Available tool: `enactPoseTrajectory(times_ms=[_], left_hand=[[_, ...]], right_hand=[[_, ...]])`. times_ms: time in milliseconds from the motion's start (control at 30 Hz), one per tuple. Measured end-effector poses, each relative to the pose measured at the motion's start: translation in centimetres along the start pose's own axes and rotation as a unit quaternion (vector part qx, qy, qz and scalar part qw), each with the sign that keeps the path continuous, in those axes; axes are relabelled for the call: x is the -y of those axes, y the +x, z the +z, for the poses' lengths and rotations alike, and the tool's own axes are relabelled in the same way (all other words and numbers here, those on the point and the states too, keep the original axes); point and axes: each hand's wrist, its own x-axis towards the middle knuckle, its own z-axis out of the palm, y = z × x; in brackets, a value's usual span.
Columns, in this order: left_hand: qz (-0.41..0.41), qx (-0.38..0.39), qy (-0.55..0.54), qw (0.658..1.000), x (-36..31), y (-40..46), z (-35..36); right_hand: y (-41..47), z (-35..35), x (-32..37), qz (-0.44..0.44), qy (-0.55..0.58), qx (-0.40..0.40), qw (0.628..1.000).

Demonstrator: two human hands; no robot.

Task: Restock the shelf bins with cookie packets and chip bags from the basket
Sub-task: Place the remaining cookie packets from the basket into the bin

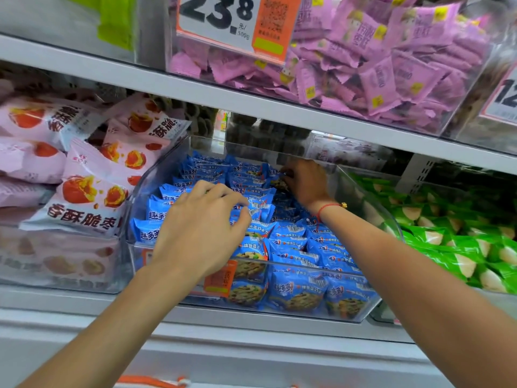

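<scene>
A clear plastic bin (149, 179) on the middle shelf is heaped with blue cookie packets (296, 242). My left hand (201, 231) lies over the left half of the pile, thumb and curled fingers pinching a blue packet (258, 210). At the back of the bin, my right hand (306, 183), with a red string bracelet on the wrist, has its fingers closed around another blue packet (279, 184). An orange strip (151, 380) at the bottom edge may be the basket; the rest of it is out of view.
Pink-and-white snack bags (92, 189) fill the bin to the left and green packets (453, 233) the bin to the right. The upper shelf (195, 88) hangs low over the bins, holding a bin of purple packets (391, 65) with a price card (232, 21).
</scene>
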Motion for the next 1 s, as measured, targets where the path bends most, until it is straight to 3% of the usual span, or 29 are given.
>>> enactPoseTrajectory(times_ms=[200, 433, 633, 867, 1000], left_hand=[[0.001, -0.005, -0.002, 1.000, 0.0, 0.0, 0.1], [0.001, -0.013, -0.008, 1.000, 0.1, 0.1, 0.3], [0.005, -0.010, -0.006, 1.000, 0.1, 0.0, 0.1], [0.016, -0.046, 0.001, 0.999, -0.2, 0.1, 0.1], [0.104, -0.132, 0.121, 0.978, -0.6, 0.0, 0.0]], right_hand=[[0.2, 0.0, 1.0, 0.021, 0.092, -0.047, 0.994], [0.7, -0.5, 0.5, 0.018, 0.085, 0.044, 0.995], [-0.7, -2.0, -0.1, 0.010, 0.065, 0.199, 0.978], [-5.6, -6.6, 1.0, 0.024, 0.104, 0.158, 0.982], [-10.1, -9.9, 3.0, 0.041, 0.144, 0.092, 0.984]])
